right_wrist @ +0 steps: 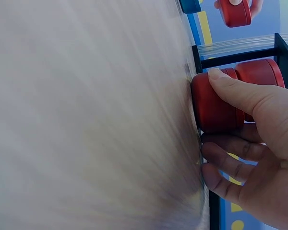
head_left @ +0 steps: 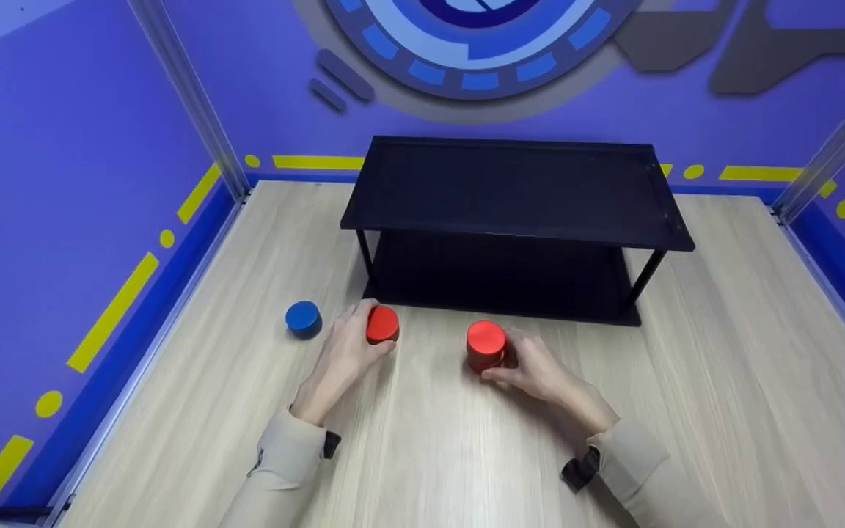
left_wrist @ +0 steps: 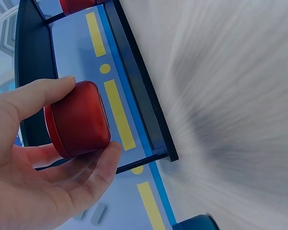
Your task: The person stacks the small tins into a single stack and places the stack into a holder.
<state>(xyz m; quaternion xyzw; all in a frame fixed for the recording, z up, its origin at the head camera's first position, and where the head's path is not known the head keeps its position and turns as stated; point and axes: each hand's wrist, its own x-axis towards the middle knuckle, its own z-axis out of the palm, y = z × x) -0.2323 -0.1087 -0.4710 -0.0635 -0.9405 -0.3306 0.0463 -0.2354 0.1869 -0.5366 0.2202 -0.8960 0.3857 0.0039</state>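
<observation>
A small round red tin (left_wrist: pixel 81 120) is in my left hand (head_left: pixel 345 345), gripped between thumb and fingers and raised off the table. Over to the right, two more red tins form a stack, one on top of the other. My right hand (head_left: pixel 543 370) holds the lower tin (right_wrist: pixel 213 103), thumb on one side and fingertips on the other. The upper tin (head_left: pixel 486 337) rests on it, partly behind the hand in the right wrist view. A round blue tin (head_left: pixel 304 320) stands on the table just left of my left hand.
Behind both hands stands a black two-level shelf (head_left: pixel 514 191), its lower board (head_left: pixel 496 279) near the table surface. The light wood table (head_left: pixel 422 455) is bounded by blue printed panels (head_left: pixel 85 183) at the back and sides.
</observation>
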